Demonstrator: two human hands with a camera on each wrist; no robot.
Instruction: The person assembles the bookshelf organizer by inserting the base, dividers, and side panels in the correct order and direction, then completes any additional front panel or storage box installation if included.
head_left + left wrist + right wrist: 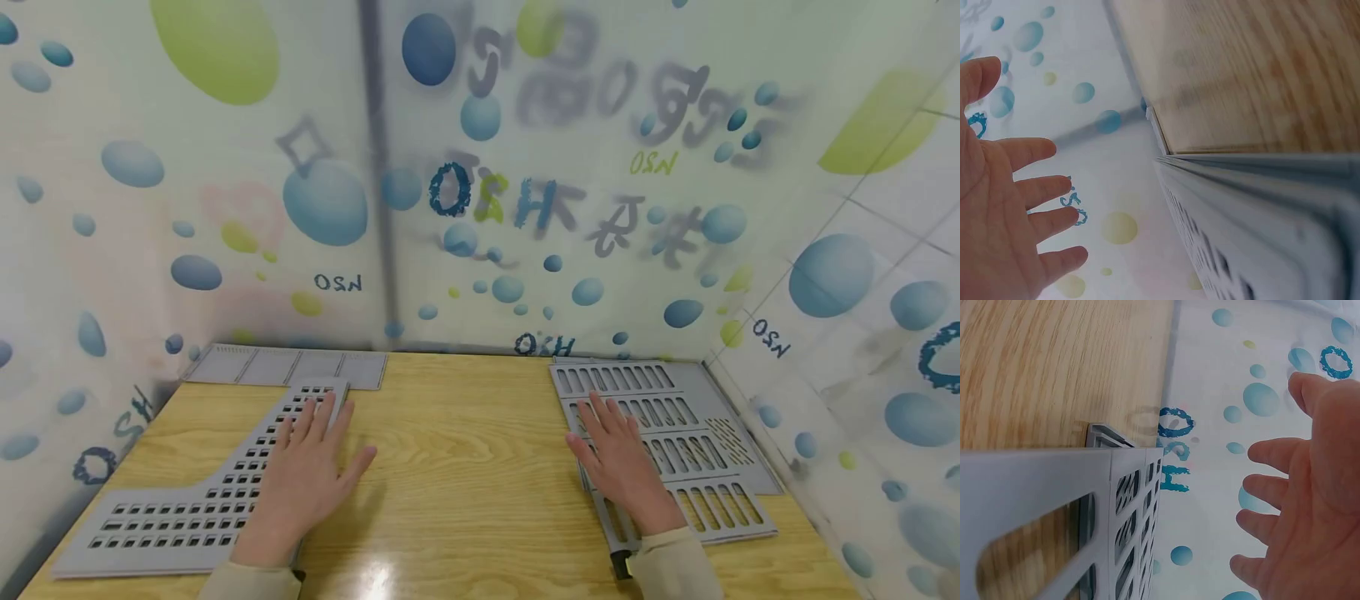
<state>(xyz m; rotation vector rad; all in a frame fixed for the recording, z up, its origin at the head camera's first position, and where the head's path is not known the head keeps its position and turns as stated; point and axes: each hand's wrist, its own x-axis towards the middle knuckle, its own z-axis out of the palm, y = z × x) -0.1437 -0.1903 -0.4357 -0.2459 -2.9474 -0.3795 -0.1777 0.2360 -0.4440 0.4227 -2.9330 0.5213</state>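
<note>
My left hand hovers palm down with fingers spread, overlapping a grey L-shaped panel pierced by rows of small square holes. In the left wrist view this hand shows straight fingers and an empty palm, apart from the panel's edge. On the other side, my right hand is held over a grey panel with rows of long rounded slots. The right wrist view shows that hand empty too, its fingers extended, with a gap to the slotted panel.
A flat grey strip divided into sections lies at the back left of the wooden table. Another grey panel with slanted slits lies partly under the slotted one. Bubble-patterned curtains hang behind and at both sides.
</note>
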